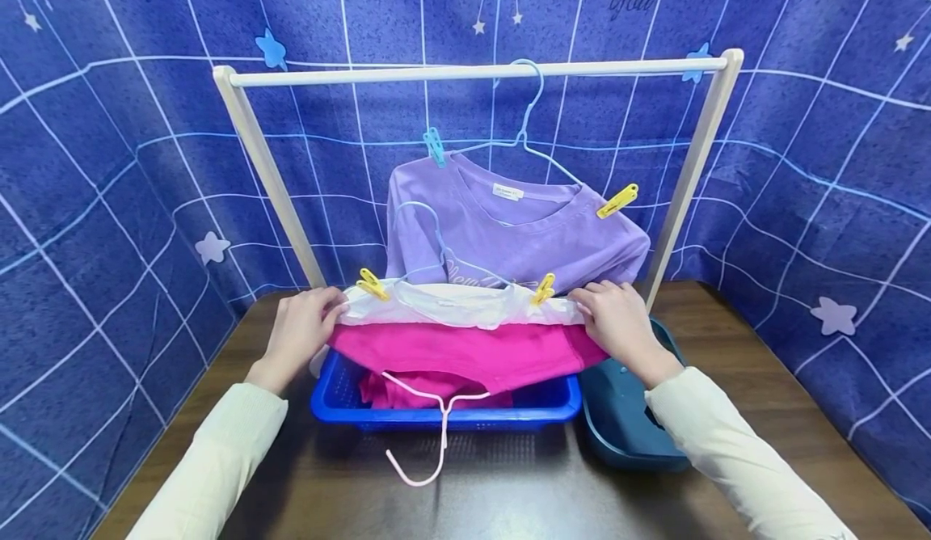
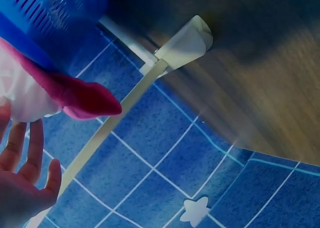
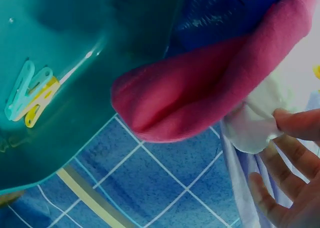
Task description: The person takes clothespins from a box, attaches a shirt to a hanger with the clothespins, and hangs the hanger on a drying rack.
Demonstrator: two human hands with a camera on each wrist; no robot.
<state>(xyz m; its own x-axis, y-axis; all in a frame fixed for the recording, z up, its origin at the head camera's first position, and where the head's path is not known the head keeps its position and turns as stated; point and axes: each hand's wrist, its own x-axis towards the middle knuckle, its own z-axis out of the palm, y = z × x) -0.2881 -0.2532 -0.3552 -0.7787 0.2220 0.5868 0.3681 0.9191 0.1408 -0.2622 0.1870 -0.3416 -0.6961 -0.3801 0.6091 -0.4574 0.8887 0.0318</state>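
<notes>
A white and magenta top [image 1: 465, 346] is stretched sideways between both hands above a blue basket [image 1: 447, 417]. My left hand [image 1: 300, 330] pinches its white end at the left. The other white end is between the thumb and fingers of my right hand [image 1: 625, 322]. In the right wrist view a magenta fold [image 3: 175, 98] hangs beside that grip. A light blue hanger [image 1: 442, 241] sits in the neckline, with a yellow clothespin [image 1: 372, 284] at the left shoulder and another yellow clothespin [image 1: 543, 288] at the right.
Behind, a purple shirt [image 1: 502, 225] hangs from a rack [image 1: 327, 76], with blue and yellow clothespins. A pink hanger [image 1: 444, 427] leans over the basket's front edge; magenta cloth lies inside. At the right, a teal tub [image 1: 618, 419] holds clothespins [image 3: 32, 95]. All stand on a wooden table [image 1: 349, 491].
</notes>
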